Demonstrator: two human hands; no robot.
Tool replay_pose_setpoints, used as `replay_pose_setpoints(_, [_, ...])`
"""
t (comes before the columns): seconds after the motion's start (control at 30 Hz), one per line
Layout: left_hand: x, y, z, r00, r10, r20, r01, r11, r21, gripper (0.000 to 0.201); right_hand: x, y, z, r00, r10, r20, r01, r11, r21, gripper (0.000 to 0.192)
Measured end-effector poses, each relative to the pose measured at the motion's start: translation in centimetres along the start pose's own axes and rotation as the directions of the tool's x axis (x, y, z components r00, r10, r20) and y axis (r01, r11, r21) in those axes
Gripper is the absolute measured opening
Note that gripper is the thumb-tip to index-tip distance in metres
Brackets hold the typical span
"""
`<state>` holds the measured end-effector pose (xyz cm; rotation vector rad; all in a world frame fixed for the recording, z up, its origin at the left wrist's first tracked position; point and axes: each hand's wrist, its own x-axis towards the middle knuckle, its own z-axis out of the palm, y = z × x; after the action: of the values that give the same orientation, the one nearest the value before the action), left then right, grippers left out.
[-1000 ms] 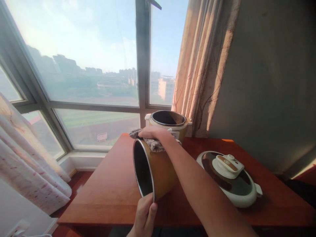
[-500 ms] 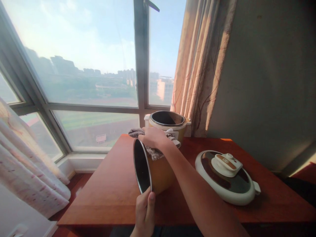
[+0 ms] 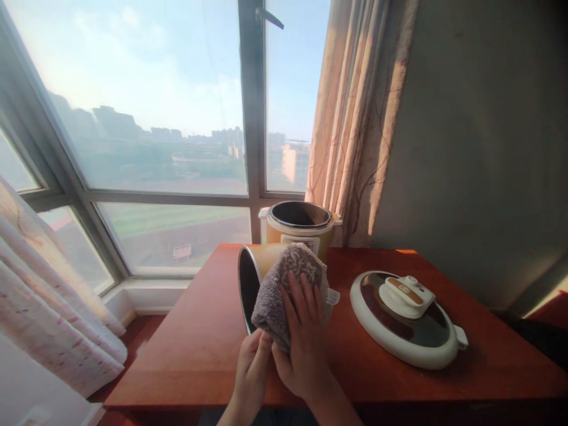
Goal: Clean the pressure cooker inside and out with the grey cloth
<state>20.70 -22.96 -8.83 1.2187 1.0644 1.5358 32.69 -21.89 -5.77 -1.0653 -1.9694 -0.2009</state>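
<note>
A cooker's inner pot [image 3: 258, 255], gold outside and dark inside, lies tipped on its side, its mouth facing left. Its near rim is gripped by my left hand [image 3: 254, 361], thumb and fingers closed on it. Over the pot's outer wall lies a fuzzy grey-brown cloth [image 3: 273, 296] with a pale pattern and a white tag. My right hand [image 3: 304, 331] holds the cloth against the wall, its fingers stretched over the fabric. Behind the pot stands the pressure cooker body [image 3: 326, 234], upright and uncovered, with a dark interior.
To the right, a round white cooker lid [image 3: 402, 316] with a dark top rests on the reddish wooden table [image 3: 186, 349]. Windows [image 3: 168, 118] rise behind, with a curtain [image 3: 344, 130] at the back and another curtain [image 3: 57, 307] at the left.
My right hand has come from the pot's far upper side down to its near side, bringing the cloth along. My left hand still grips the rim.
</note>
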Motion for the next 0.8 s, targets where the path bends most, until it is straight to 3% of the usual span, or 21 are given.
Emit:
replay_pose_setpoints(0.27, [0.6,2.1,0.8,0.977,-0.213,-0.025,0.202,0.952,-0.229,0.049,-6.7,-0.1,4.4,0.987,0.075,-0.14,-0.083,0.995,-0.057,0.074])
replay_pose_setpoints(0.43, [1.3,4.6,1.5,0.938,-0.342,-0.048,0.304,0.885,-0.353,0.05,-8.2,0.0,5.3,0.99,0.062,-0.13,-0.075,0.992,-0.1,0.074])
replay_pose_setpoints(0.57, [1.6,5.4,1.6,0.923,-0.379,-0.074,0.327,0.868,-0.373,0.052,-5.5,0.4,3.9,0.994,0.005,-0.114,-0.017,0.995,-0.101,0.076])
replay_pose_setpoints(0.67, [1.6,4.6,1.2,0.932,-0.348,-0.103,0.291,0.885,-0.364,0.052,-1.3,0.3,1.8,0.995,0.039,-0.09,-0.045,0.997,-0.064,0.077])
replay_pose_setpoints(0.8, [1.3,3.0,0.4,0.956,-0.272,-0.107,0.236,0.934,-0.27,0.054,5.4,-0.4,-1.2,0.995,0.074,0.063,-0.071,0.996,-0.06,0.069])
